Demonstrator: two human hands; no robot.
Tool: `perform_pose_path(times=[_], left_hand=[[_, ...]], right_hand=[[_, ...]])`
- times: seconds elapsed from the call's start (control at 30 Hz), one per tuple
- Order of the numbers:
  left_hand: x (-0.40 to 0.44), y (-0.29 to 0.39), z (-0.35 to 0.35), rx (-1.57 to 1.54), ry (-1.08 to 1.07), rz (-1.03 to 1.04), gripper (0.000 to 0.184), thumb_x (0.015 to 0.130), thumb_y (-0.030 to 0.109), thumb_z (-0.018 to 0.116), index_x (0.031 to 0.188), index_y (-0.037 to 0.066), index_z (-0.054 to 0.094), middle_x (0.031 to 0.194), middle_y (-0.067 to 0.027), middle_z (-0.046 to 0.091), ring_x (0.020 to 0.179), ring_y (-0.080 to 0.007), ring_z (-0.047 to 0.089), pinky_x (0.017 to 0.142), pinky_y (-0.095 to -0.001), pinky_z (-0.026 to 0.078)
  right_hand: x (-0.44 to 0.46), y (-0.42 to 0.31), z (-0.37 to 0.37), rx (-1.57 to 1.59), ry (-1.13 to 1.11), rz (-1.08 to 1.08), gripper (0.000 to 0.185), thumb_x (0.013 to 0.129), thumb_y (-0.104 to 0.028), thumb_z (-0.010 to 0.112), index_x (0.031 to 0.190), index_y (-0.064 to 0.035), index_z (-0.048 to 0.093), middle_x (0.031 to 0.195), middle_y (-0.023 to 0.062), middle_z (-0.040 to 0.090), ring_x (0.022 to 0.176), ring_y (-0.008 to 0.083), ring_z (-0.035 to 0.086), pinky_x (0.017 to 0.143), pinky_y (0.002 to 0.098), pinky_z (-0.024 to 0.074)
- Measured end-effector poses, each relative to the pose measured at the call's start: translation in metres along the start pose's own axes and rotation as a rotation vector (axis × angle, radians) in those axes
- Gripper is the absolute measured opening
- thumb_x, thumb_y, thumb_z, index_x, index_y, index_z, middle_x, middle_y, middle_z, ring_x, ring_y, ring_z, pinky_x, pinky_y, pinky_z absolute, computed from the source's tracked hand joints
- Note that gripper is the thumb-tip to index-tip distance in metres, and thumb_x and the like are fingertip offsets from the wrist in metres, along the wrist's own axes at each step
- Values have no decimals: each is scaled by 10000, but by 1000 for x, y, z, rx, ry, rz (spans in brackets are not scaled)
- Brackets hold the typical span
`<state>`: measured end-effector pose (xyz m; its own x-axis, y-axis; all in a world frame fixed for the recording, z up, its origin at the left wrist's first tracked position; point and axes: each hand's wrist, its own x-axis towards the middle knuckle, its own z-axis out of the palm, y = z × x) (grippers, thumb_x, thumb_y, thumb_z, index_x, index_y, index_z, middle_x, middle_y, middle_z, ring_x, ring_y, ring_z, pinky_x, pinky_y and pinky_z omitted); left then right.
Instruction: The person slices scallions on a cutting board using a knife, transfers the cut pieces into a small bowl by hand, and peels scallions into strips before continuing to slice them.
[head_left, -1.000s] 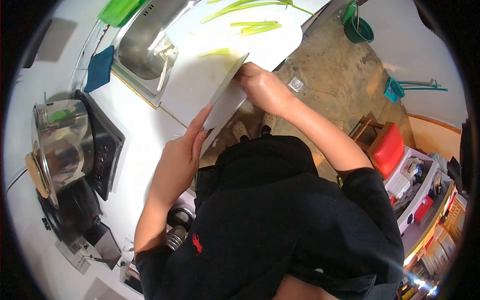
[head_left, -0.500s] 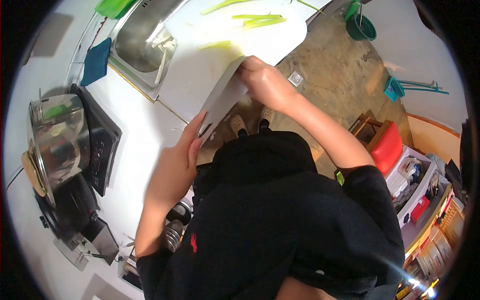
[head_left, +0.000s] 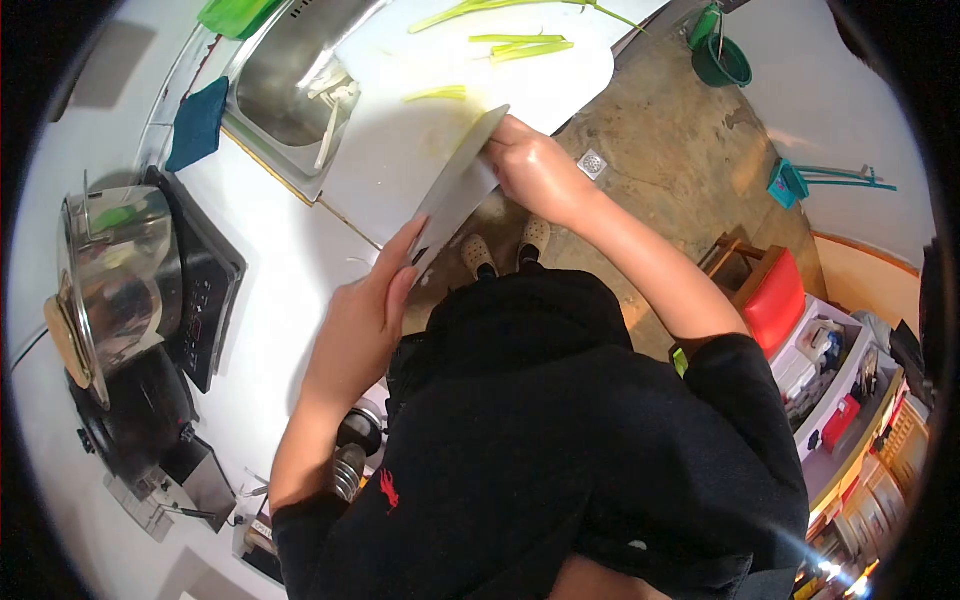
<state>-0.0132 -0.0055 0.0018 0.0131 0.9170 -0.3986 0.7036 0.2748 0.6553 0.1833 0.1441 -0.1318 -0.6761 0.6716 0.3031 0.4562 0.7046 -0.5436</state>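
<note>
My left hand (head_left: 360, 325) pinches the near end of a thin, flat grey sheet with a dark slot (head_left: 458, 185) between thumb and forefinger. My right hand (head_left: 535, 170) is closed on its far right side, the fingertips partly hidden. Tilted, the sheet hangs over the front edge of the white counter and tapers to a corner at its far end; its exact kind is unclear. Just beyond it on the white surface lie a short pale green stalk (head_left: 437, 94), cut green stalks (head_left: 520, 46) and longer green stalks (head_left: 475, 12).
A steel sink (head_left: 283, 85) with whitish scraps is at the far left, a blue cloth (head_left: 197, 125) on its rim. Left stand a clear-lidded pot (head_left: 125, 265) and a black cooktop (head_left: 205, 290). A red-seated chair (head_left: 775, 300) and a green bucket (head_left: 722, 62) are right.
Both hands have shifted slightly right with the grey sheet, and its far corner now sticks out beyond my right hand. The grip of each hand looks the same.
</note>
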Motion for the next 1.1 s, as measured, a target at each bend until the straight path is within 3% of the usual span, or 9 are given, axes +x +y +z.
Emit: perform_pose_path(times=[0.07,0.17,0.3,0.47,0.57,0.77,0.97,1.07,1.1], left_hand=[[9,6,1,10,-17,26,411,1053,214,409,1463,212,431,910,-284,665,876,-448,674,788,-392,502],[17,12,-3,5,-78,-57,407,1052,225,416,1458,238,427,1046,-312,648,1038,-499,583,838,-432,500],[21,15,-4,44,-87,-56,406,1054,236,409,1460,252,418,1026,-304,655,1023,-493,599,829,-450,500],[21,17,-8,11,-135,-137,408,1053,243,399,1461,246,415,1026,-305,654,1031,-496,585,824,-460,499],[-1,-8,-5,72,-25,-26,422,1038,229,439,1459,242,406,844,-283,642,848,-495,603,707,-524,459],[-54,1,-26,109,-130,-438,412,1039,233,439,1451,244,435,745,-275,601,751,-476,620,702,-451,487],[-26,8,-16,-17,-68,-281,404,1045,226,440,1449,220,440,753,-271,605,794,-487,615,726,-407,498],[-2,-10,4,-38,9,38,414,1063,261,398,1469,185,427,763,-200,643,736,-289,673,739,-367,491],[3,-4,1,-29,-34,-11,411,1063,261,398,1467,191,428,844,-224,655,816,-332,673,774,-372,490]], right_hand=[[0,0,-1,-23,30,-45,358,726,66,578,1067,35,684,1102,139,635,1052,308,605,885,380,538],[1,-1,-2,-49,58,-84,335,745,52,572,1062,42,680,1064,140,636,1042,303,609,876,380,545],[1,-1,-4,-37,16,-37,388,663,98,581,1028,38,699,1148,178,624,1060,340,606,880,386,535],[1,-1,-2,-11,36,-33,347,675,92,594,1001,38,698,1120,164,635,1047,332,608,870,386,537],[2,0,-3,-7,38,-53,331,699,93,600,1012,34,690,1116,143,643,1036,317,611,871,382,538],[0,2,0,13,63,-78,369,702,73,580,1059,48,670,1093,128,643,1034,297,599,894,367,530],[0,-2,-4,-3,51,-81,379,697,73,581,1065,56,668,1079,129,648,1023,290,604,886,365,533],[1,-1,-4,-24,47,-86,390,699,71,584,1077,51,674,1064,133,651,1017,292,605,880,365,536],[0,-1,-4,-27,50,-87,393,700,70,586,1081,49,676,1059,135,652,1015,293,604,879,365,537]])
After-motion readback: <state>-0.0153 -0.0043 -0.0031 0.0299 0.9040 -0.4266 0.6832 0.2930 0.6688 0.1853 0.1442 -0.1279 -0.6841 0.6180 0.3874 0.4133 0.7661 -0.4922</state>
